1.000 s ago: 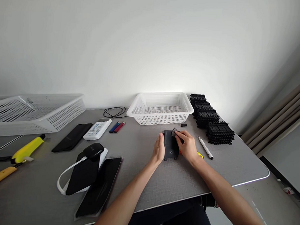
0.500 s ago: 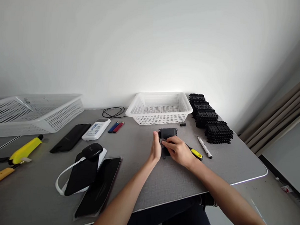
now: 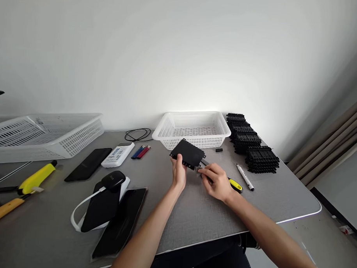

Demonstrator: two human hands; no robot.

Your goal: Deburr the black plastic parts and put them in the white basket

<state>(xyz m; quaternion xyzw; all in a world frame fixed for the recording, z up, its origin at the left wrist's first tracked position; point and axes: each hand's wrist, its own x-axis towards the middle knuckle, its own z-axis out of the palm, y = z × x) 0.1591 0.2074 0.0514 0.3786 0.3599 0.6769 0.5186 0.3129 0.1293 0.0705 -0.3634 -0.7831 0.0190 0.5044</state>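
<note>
Left to right: big white basket (image 3: pixel 46 135) at the table's 9 o'clock, yellow tools (image 3: pixel 36 178), dark phone (image 3: pixel 88 169), power bank with cable (image 3: pixel 102 203). Left hand (image 3: pixel 178 174) pinches the near-left corner of a black plate (image 3: pixel 188 154), lifted off the gray table (image 3: pixel 193 216) and tilted, just in front of the small white basket (image 3: pixel 193 130) at 12. Right hand (image 3: pixel 216 182) grips a small gray part at the plate's 4 o'clock edge. Screwdriver (image 3: pixel 234 184), pen (image 3: pixel 245 176), black stacks (image 3: pixel 248 142) sit at 2. Best handling, I'd judge: keep the plate steady and support its far edge.
</note>
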